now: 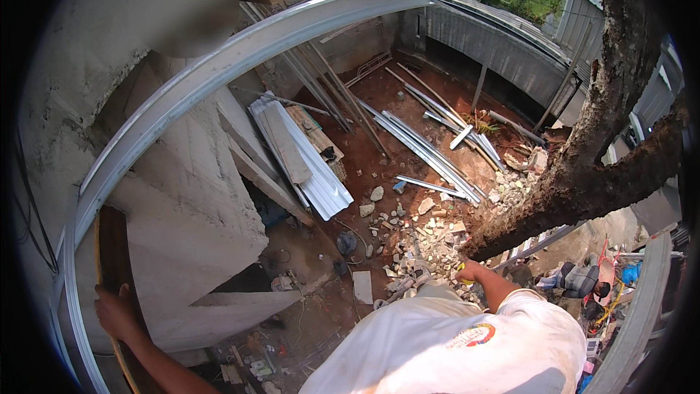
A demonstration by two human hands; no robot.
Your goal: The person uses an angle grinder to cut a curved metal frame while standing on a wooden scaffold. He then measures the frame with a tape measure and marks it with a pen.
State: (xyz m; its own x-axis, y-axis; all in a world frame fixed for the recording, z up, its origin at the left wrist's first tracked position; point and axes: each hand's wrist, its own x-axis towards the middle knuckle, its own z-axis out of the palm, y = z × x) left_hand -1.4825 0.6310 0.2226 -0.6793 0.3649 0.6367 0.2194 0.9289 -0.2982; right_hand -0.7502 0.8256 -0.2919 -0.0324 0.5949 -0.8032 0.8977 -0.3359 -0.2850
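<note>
My left hand [117, 312] is closed round the edge of a dark wooden board [113, 248] beside the concrete wall. Just left of the board, a long galvanised steel channel [211, 62] rises and runs across toward the far side; its curve comes at least partly from the lens. Over on the right, my right hand [475, 273] is closed on a small yellow object [461, 276], mostly hidden by the fingers. That hand appears close to the lower end of the thick tree trunk [525, 211], but I cannot tell whether they touch.
Far below lie broken rubble [430, 248], metal channels [430, 146] and corrugated sheets [306, 160] on reddish soil. Rough concrete slabs [182, 204] drop away on the left. Someone in grey [576, 279] appears at lower right, among clutter beside a pale beam [642, 306].
</note>
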